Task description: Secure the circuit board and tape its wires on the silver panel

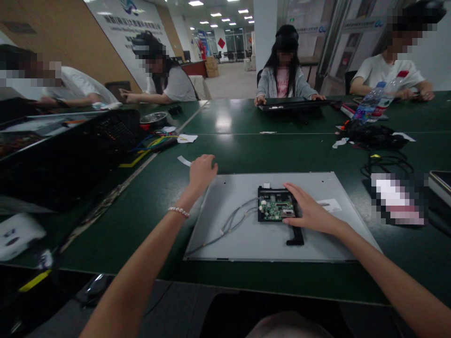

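A flat grey display panel (232, 234) lies on the green table. On its back sits a black plastic bracket (296, 236) that frames a green circuit board (276, 210). My right hand (312, 209) spans the bracket's right side, fingertips at its top edge and thumb by the lower part of the board. Thin grey cables (234, 219) run from the board's left side to the panel's lower left. Just past the panel's upper left corner is my left hand (202, 172), fingers loosely bent with nothing visible in them. A white strip (183, 161) lies beside it.
A black computer case (70, 155) stands at left, near coloured wires (155, 143) and a white device (20, 236). At right lie a blurred-out phone (398, 199), black cables (385, 162) and plastic bottles (369, 102). Several people sit around the table, one with a black panel (296, 105).
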Demonstrator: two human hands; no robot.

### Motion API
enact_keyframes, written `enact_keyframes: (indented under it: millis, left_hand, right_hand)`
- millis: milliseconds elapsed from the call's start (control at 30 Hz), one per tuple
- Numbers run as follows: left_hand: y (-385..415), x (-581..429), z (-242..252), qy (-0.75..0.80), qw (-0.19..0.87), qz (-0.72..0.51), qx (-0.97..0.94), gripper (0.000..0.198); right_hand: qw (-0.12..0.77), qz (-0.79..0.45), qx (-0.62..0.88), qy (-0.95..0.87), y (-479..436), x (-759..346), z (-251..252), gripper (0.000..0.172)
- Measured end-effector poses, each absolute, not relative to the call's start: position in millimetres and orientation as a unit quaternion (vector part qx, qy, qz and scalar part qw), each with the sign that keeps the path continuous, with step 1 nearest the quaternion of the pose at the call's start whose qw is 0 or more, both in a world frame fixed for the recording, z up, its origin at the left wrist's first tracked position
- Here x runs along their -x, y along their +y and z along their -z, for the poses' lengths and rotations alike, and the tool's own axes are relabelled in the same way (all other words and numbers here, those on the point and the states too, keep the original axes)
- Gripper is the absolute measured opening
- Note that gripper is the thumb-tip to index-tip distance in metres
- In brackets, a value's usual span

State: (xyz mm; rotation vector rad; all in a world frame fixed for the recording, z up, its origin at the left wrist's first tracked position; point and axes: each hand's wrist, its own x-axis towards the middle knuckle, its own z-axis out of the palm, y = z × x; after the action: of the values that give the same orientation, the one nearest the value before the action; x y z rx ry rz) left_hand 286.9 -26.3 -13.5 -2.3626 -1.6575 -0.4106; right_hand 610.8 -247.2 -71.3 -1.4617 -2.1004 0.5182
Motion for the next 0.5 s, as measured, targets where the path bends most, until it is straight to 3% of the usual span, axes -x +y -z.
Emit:
enact_keyframes:
  millis: [167, 300, 500]
  left_hand:
    - [3.5, -218.4, 25.7, -0.691, 0.111, 0.114, 0.705, 0.044]
    - [4.8, -202.0, 35.6, -0.643, 0.103, 0.102, 0.752, 0.036]
    - [5.8, -199.8, 42.0, -0.612, 0.109, 0.098, 0.777, 0.043]
  right_hand:
    - [0.264, -0.19, 0.543, -0.774, -248.3, -609.0, 69.4, 0.094]
    - [0.256, -0.191, 0.548, -0.773, -248.7, -607.5, 66.3, 0.088]
    - [0.26, -0.179, 0.547, -0.775, -248.7, -606.3, 68.1, 0.094]
